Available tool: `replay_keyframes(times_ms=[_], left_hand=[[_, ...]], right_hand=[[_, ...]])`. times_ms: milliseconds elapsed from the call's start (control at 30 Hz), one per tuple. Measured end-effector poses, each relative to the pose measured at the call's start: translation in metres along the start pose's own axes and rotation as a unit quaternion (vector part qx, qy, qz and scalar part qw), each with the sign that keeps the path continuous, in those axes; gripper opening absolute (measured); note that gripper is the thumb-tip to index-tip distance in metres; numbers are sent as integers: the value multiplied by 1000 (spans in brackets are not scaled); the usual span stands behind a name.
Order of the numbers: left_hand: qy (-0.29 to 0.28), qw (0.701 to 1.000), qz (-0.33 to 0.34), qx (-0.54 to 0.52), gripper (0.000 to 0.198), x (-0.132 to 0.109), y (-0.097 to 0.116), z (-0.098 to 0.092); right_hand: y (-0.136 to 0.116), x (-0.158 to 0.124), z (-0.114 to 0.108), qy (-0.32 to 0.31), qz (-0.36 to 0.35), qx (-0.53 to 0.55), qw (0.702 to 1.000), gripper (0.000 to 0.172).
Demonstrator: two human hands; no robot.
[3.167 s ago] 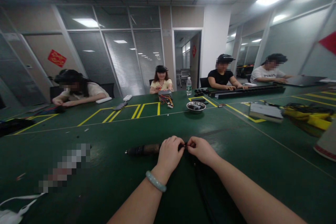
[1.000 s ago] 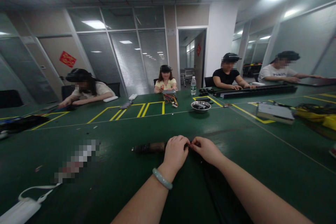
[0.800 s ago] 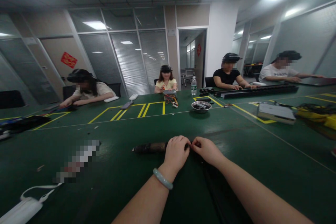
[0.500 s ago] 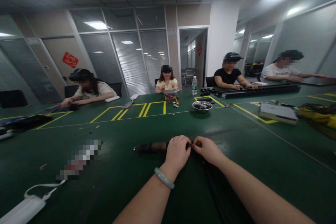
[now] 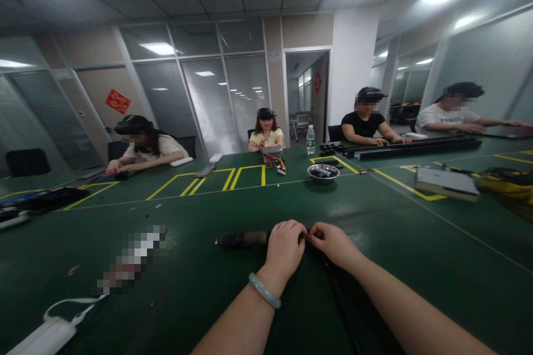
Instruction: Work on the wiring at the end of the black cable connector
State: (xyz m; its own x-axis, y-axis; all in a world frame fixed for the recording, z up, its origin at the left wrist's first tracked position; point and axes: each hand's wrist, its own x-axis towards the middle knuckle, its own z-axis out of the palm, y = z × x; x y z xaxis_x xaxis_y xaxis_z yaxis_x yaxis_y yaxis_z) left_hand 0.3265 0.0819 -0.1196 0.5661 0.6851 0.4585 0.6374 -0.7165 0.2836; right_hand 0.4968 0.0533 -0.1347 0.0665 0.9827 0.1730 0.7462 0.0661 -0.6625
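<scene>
My left hand (image 5: pixel 286 247) is closed, its fingers curled, with a light green bangle (image 5: pixel 265 290) on the wrist. Fingertips pinched, my right hand (image 5: pixel 335 244) meets it just to the right. Whatever lies between the fingertips is too small and too hidden to name. A dark cylindrical tool with a silver tip (image 5: pixel 244 239), like an electric screwdriver, lies on the table behind my left hand, which covers its right end. Between my forearms runs a long black strip (image 5: pixel 347 305), partly hidden by the right arm.
On the green table (image 5: pixel 187 272) stand a metal bowl (image 5: pixel 323 179) of dark parts and a water bottle (image 5: pixel 310 140). A white power bank (image 5: pixel 41 338) with a strap lies at front left. Several people in headsets sit across, one beside a long black bar (image 5: pixel 416 148).
The view has shifted slightly, so everything sits a little lower and further right. Both hands stay together, fingertips meeting in almost the same pose.
</scene>
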Motion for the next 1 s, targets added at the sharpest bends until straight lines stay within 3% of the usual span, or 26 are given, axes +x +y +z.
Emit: replay_keyframes(times_ms=[1000], left_hand=[[-13,1000,-11,10,9,1,1,0]], right_hand=[[0,-2,0,3,-26,15,1000,9]])
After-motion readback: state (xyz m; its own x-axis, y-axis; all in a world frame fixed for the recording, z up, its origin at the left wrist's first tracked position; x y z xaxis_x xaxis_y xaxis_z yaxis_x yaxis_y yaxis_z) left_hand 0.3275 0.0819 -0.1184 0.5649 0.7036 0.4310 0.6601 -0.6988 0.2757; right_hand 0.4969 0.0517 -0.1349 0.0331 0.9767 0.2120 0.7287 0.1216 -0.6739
